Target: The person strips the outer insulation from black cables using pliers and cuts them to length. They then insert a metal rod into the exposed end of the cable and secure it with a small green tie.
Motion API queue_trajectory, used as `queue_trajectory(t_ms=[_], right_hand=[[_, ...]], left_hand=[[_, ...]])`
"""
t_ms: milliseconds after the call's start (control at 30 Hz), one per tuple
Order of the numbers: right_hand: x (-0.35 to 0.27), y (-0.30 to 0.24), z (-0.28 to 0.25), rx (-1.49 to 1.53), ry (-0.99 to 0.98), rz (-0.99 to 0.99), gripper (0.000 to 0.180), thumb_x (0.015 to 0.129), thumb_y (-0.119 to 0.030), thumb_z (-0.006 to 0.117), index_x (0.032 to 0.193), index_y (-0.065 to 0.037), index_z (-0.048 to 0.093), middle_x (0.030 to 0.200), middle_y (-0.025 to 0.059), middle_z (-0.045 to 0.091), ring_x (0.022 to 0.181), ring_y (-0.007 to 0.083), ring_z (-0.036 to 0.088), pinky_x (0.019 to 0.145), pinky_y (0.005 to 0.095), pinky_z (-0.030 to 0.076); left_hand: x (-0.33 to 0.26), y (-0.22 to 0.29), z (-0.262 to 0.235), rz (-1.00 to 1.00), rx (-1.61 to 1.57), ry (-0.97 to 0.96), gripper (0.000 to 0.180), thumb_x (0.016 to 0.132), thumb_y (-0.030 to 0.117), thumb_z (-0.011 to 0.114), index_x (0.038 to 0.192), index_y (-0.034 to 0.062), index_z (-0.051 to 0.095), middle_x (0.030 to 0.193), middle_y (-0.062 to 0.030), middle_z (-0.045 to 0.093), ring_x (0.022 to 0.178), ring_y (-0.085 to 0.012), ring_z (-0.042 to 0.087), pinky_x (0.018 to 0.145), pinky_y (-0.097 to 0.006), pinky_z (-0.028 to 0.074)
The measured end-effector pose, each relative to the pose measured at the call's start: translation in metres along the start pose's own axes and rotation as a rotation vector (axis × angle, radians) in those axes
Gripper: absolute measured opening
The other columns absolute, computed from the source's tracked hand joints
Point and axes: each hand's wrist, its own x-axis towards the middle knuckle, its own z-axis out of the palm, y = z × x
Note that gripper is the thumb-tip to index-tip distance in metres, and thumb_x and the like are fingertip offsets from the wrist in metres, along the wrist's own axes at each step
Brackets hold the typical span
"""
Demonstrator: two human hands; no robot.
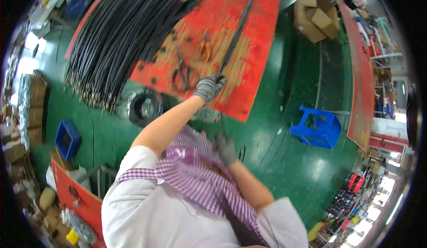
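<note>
My left hand (pixel 210 87), in a grey knitted glove, is closed round the near end of a long black cable (pixel 240 28) that runs away across the red worn tabletop (pixel 258 66). My right hand (pixel 225 149), also gloved, hangs beyond the table's near edge, close to my checked apron (pixel 195 168); motion smears its fingers. Left of my left hand lie large dark-handled scissors (pixel 182 77). Orange-handled pliers (pixel 205 51) rest a little farther off. A thick bundle of black cables (pixel 120 34) with brass-coloured ends droops over the table's left side.
Below the table's near edge sits a black coil (pixel 147 108). On the green floor are a blue stool (pixel 316 127) lying on its side to the right and a blue bin (pixel 68 139) to the left. Cardboard boxes (pixel 313 14) stand at the far right, beside another red table (pixel 360 79).
</note>
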Motion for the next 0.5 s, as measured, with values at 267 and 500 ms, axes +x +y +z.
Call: queue_trajectory(t_ms=[267, 500], right_hand=[[-0.080, 0.112, -0.006, -0.210, 0.265, 0.232, 0.033, 0.080, -0.032, 0.040, 0.089, -0.003, 0.053, 0.087, 0.0182, 0.055, 0.079, 0.0342, 0.052, 0.065, 0.0386, 0.041], [-0.039, 0.095, 0.020, 0.097, 0.409, 0.123, 0.025, 0.079, -0.028, 0.044, 0.074, -0.005, 0.054, 0.051, 0.0021, 0.045, 0.045, 0.0106, 0.043, 0.042, 0.0262, 0.035]], left_hand=[[0.149, -0.011, 0.095, -0.341, 0.270, 0.008, 0.019, 0.073, 0.020, 0.048, 0.081, 0.0047, 0.056, 0.078, -0.0171, 0.057, 0.074, -0.0315, 0.056, 0.063, -0.040, 0.046], [0.180, 0.028, -0.023, -0.895, -1.388, -0.556, 0.020, 0.079, 0.020, 0.040, 0.062, 0.0093, 0.041, 0.048, -0.0045, 0.040, 0.039, -0.0179, 0.041, 0.038, -0.030, 0.037]])
